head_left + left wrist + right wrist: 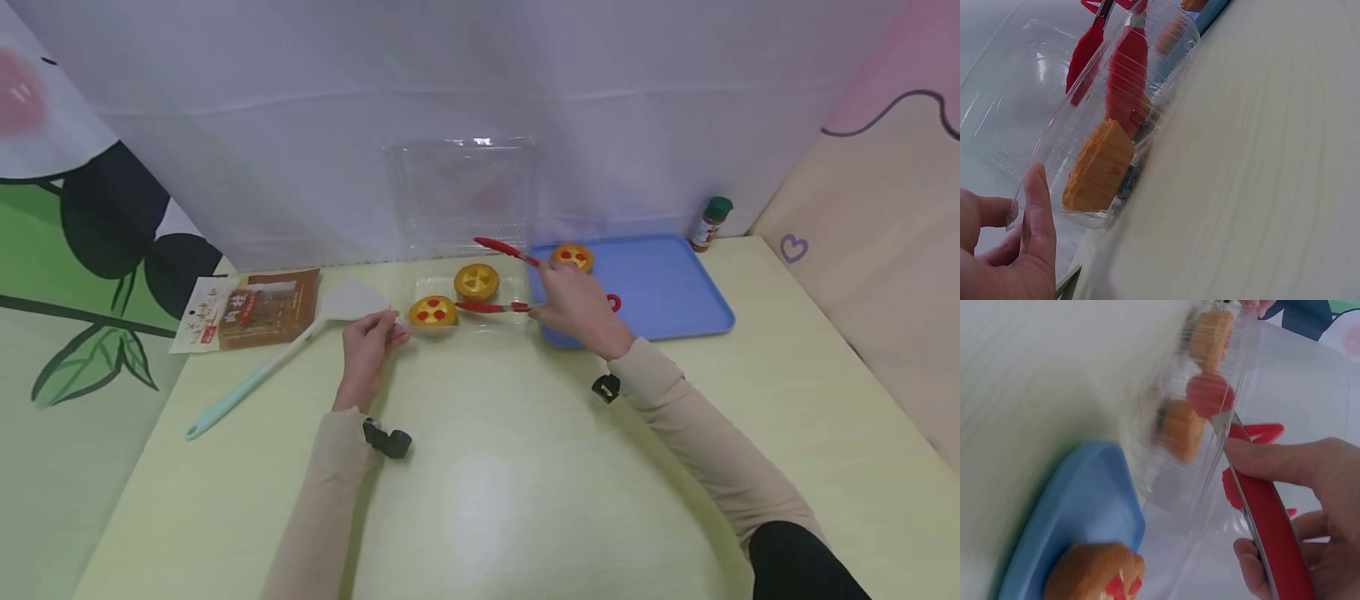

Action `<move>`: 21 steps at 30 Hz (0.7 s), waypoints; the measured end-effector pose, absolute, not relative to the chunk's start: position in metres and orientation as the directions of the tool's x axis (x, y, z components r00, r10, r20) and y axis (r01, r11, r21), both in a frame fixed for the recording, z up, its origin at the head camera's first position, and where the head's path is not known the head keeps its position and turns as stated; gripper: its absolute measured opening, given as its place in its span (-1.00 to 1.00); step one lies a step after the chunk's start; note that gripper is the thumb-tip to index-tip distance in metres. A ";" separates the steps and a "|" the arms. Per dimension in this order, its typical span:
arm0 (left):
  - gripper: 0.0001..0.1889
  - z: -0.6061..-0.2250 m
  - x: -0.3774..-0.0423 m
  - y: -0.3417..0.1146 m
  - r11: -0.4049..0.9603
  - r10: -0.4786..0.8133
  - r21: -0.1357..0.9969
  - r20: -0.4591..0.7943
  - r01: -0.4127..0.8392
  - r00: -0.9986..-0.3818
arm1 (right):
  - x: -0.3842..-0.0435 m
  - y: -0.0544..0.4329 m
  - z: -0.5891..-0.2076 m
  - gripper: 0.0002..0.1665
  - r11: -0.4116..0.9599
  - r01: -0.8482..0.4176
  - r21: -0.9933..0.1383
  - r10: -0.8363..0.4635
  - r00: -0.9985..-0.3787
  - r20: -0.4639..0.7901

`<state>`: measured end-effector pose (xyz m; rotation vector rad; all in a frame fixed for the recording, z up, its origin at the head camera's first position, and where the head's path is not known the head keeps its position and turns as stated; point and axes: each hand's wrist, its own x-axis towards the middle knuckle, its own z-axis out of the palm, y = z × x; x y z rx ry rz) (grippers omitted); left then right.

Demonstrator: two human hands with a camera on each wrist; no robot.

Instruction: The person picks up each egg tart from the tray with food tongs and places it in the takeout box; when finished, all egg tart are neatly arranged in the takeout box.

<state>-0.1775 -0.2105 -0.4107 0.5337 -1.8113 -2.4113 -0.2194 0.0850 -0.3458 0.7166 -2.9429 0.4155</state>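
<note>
My left hand (pixel 367 346) pinches the near left rim of a clear plastic box (pixel 1054 134), whose lid (pixel 465 187) stands raised at the back. Inside the box sit two tarts: one with red dots (pixel 433 312) at the front left, one plain yellow (pixel 476 282) behind it. My right hand (pixel 581 308) grips red-tipped tongs (pixel 1266 525) with the arms spread wide. The lower red tip overlaps the box beside the dotted tart in the head view; the other points toward the back rim. Another red-dotted tart (pixel 572 255) rests on the blue tray (pixel 660 292).
A turner (pixel 251 387) with a pale green handle lies left of the box, its white blade near a brown food packet (pixel 266 308). A green-capped spice bottle (pixel 711 223) stands behind the tray's right corner. A white cloth (pixel 315 175) hangs along the back.
</note>
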 end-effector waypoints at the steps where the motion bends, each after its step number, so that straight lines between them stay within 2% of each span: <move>1: -0.60 -0.411 -0.178 -0.210 -0.301 -0.267 0.943 -0.228 -0.143 -0.936 | -0.219 0.087 -0.346 -0.33 0.853 -0.467 -0.235 -0.445 -0.884 0.143; 6: -0.60 -0.412 -0.177 -0.210 -0.298 -0.266 0.944 -0.227 -0.144 -0.937 | -0.217 0.098 -0.347 -0.16 0.853 -0.465 -0.238 -0.446 -0.885 0.132; 12: -0.63 -0.412 -0.176 -0.209 -0.285 -0.261 0.948 -0.219 -0.142 -0.940 | -0.212 0.115 -0.337 -0.18 0.828 -0.427 -0.364 -0.412 -0.903 0.120; 16: -0.62 -0.413 -0.177 -0.210 -0.298 -0.266 0.945 -0.219 -0.136 -0.939 | -0.209 0.128 -0.327 -0.09 0.799 -0.395 -0.453 -0.389 -0.915 0.111; 21: -0.62 -0.413 -0.177 -0.210 -0.301 -0.273 0.945 -0.214 -0.128 -0.938 | -0.205 0.147 -0.323 -0.21 0.753 -0.382 -0.536 -0.359 -0.921 0.152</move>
